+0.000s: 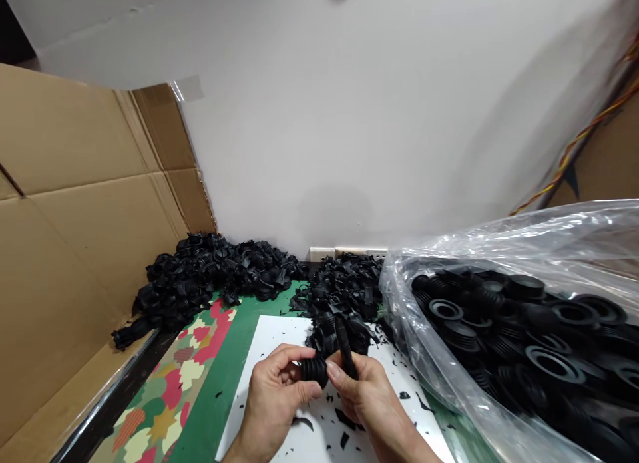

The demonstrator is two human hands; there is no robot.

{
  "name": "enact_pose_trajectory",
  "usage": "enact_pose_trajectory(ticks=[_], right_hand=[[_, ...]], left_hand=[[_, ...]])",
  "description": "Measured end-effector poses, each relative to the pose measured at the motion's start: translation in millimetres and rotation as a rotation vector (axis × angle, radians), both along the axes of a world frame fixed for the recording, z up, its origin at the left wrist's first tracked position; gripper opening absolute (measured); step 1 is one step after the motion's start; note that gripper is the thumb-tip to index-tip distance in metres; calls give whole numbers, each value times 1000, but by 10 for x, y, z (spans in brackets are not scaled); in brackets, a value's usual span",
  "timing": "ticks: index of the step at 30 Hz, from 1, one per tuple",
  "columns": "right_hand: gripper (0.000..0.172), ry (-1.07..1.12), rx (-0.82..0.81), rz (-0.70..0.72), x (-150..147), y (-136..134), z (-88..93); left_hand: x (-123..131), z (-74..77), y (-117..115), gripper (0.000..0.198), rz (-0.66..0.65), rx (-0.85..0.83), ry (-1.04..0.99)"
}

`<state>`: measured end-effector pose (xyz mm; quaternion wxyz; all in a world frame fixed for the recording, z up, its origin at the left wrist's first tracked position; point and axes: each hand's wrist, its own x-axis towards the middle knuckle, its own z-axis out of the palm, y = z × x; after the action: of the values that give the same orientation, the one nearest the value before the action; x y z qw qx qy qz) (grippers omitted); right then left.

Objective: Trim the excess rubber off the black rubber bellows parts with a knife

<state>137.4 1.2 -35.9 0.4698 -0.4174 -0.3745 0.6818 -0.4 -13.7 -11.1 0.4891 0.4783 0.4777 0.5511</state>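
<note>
My left hand (272, 396) pinches a small ribbed black rubber boot (314, 370) between thumb and fingers, just above a white sheet (272, 343). My right hand (367, 393) is closed around a dark, narrow tool (345, 346) whose upper end sticks up beside the boot. Both hands meet at the boot, low in the middle of the view. Black rubber scraps (344, 420) lie on the sheet under the hands.
A heap of black rubber boots (210, 277) lies at the back left and a pile of trimmings (344, 290) behind the hands. A clear plastic bag (499, 250) of black boots fills the right. Cardboard (74, 217) walls the left; a white wall stands behind.
</note>
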Motion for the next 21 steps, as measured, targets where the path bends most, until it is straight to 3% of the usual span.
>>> enact_pose_trajectory(ticks=[7,15,21], right_hand=[[36,28,16,-16,25,-73,104],[44,-40,101,12,-11,-19,-61],[48,-88,109,-32,-30,-4,-138]], left_hand=[[-13,2,7,27,5,82,35],[-14,-39,-48,23,49,144,296],[15,-8,-86,25,-32,274,474]])
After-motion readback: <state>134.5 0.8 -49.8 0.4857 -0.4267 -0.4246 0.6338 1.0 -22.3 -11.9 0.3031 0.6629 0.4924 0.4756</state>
